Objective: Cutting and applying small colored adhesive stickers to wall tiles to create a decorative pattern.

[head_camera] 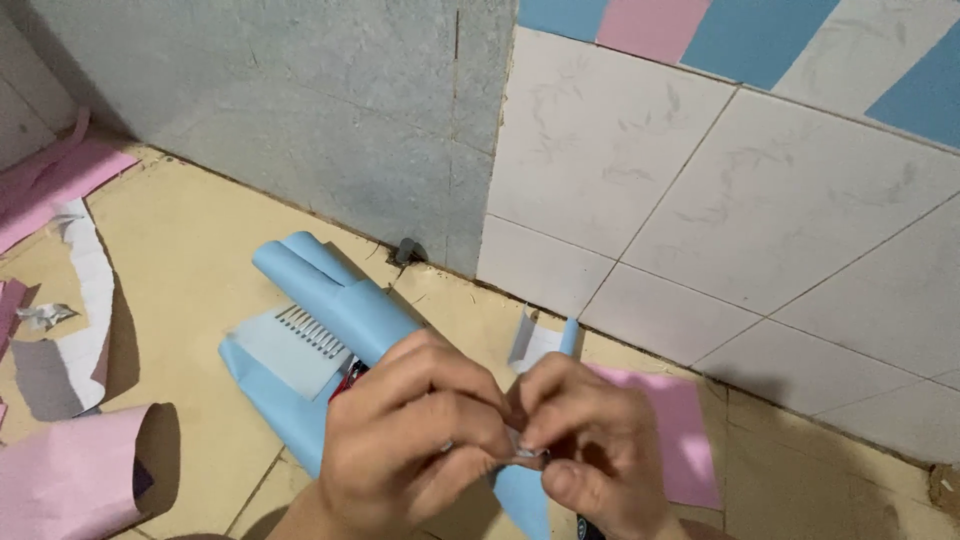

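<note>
Left hand (415, 430) and right hand (590, 450): both pinching one small pale paper scrap (525, 455) between fingertips, steadying it above blue paper (330, 300) on the floor (190, 250).

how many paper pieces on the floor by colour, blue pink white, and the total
Blue: 2 – rolled blue sheet, blue strip under the left hand and right hand.
Pink: 3 – pink sheet, pink roll, pink scraps.
White: 2 – curved white strip, folded white piece.
Total: 7
</note>
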